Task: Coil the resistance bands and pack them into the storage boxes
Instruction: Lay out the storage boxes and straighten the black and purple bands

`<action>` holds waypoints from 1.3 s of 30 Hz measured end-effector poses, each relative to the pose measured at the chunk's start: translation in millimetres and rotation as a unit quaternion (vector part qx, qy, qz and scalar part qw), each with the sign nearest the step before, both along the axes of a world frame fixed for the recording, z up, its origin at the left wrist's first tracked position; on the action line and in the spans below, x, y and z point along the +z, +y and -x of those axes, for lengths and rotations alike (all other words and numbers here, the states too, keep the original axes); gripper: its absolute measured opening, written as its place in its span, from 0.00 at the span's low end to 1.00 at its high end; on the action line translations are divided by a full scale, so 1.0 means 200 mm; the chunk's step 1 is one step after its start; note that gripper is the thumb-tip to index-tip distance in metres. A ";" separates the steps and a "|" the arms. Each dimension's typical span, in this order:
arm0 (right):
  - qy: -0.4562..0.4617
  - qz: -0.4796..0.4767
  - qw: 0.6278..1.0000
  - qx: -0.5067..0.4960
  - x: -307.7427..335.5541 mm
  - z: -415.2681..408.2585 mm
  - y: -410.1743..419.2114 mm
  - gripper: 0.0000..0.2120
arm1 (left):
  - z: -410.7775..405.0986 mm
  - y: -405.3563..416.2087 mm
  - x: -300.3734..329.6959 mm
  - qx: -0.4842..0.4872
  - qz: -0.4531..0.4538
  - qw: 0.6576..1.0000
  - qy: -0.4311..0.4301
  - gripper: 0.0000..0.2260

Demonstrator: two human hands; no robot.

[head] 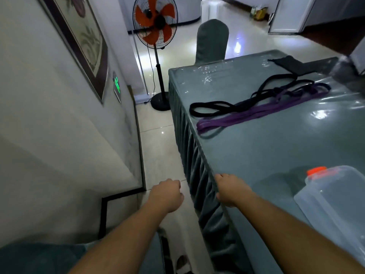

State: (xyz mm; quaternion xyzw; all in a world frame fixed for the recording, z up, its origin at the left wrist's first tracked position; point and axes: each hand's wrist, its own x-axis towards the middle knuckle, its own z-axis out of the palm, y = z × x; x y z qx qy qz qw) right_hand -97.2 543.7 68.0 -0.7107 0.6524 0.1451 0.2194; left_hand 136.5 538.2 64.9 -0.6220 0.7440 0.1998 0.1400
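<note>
Resistance bands, one black [213,107] and one purple [256,114], lie uncoiled on the table [266,151], well apart from both hands. Clear storage box [335,204] sits at the near right. Left hand [167,194] hangs over the floor, fingers curled, empty. Right hand [230,189] rests at the table edge; finger state cannot be determined.

Black bands [233,103] and purple bands [254,115] tangled, uncoiled on worktop [266,151]. Clear storage box [335,204] near right. Left hand [167,194] curled, off worktop; right hand [229,189] at edge.
</note>
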 end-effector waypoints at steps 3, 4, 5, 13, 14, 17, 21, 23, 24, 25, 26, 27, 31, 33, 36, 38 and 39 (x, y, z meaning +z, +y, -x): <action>0.010 -0.012 1.000 -0.002 0.00 -0.06 -0.16 0.26 | -0.09 -0.15 -0.01 0.006 -0.002 1.000 0.006 0.18; 0.014 -0.015 1.000 -0.002 0.00 -0.08 -0.22 0.27 | -0.11 -0.20 -0.01 0.012 -0.004 1.000 0.009 0.18; 0.016 -0.017 1.000 -0.002 0.00 -0.10 -0.27 0.27 | -0.13 -0.24 -0.01 0.016 -0.006 1.000 0.012 0.18; 0.006 -0.026 1.000 0.012 -0.06 -0.19 -0.84 0.29 | -0.23 -0.70 -0.03 0.038 -0.008 0.999 0.005 0.18; 0.003 -0.021 1.000 0.014 -0.07 -0.20 -0.92 0.29 | -0.23 -0.78 -0.03 0.041 -0.008 0.999 0.005 0.19; -0.010 -0.011 1.000 0.012 -0.08 -0.18 -1.18 0.29 | -0.20 -1.04 -0.01 0.044 -0.005 0.999 -0.001 0.18; -0.015 -0.013 1.000 0.002 -0.07 -0.10 -1.49 0.28 | -0.11 -1.38 0.05 0.036 0.001 0.999 -0.013 0.19; -0.017 -0.010 1.000 -0.008 -0.07 -0.04 -1.61 0.28 | -0.05 -1.53 0.07 0.027 0.000 1.000 -0.011 0.19; -0.018 -0.010 1.000 -0.015 -0.07 -0.01 -1.67 0.27 | -0.01 -1.60 0.08 0.021 -0.002 1.000 -0.012 0.19; -0.019 -0.011 0.999 -0.023 -0.07 0.03 -1.71 0.27 | 0.02 -1.66 0.09 0.014 -0.005 1.000 -0.013 0.19; -0.020 -0.016 0.999 -0.032 -0.07 0.06 -1.75 0.28 | 0.06 -1.71 0.09 0.007 -0.010 1.000 -0.014 0.19; -0.022 -0.022 0.999 -0.042 -0.07 0.09 -1.78 0.28 | 0.09 -1.76 0.09 0.000 -0.016 1.000 -0.015 0.19; -0.035 -0.038 0.995 -0.091 -0.12 0.23 -1.84 0.27 | 0.23 -1.95 0.08 -0.049 -0.025 0.998 -0.016 0.18; -0.044 -0.041 0.991 -0.123 -0.14 0.30 -1.86 0.26 | 0.31 -2.05 0.08 -0.078 -0.026 0.996 -0.020 0.17; -0.057 -0.045 0.982 -0.174 -0.18 0.39 -1.89 0.27 | 0.42 -2.21 0.06 -0.118 -0.024 0.993 -0.013 0.16; -0.062 -0.050 0.974 -0.211 -0.20 0.42 -1.90 0.28 | 0.49 -2.32 0.03 -0.147 -0.029 0.989 -0.008 0.14; -0.063 -0.053 0.970 -0.231 -0.21 0.44 -1.92 0.29 | 0.53 -2.37 0.01 -0.167 -0.032 0.985 -0.010 0.14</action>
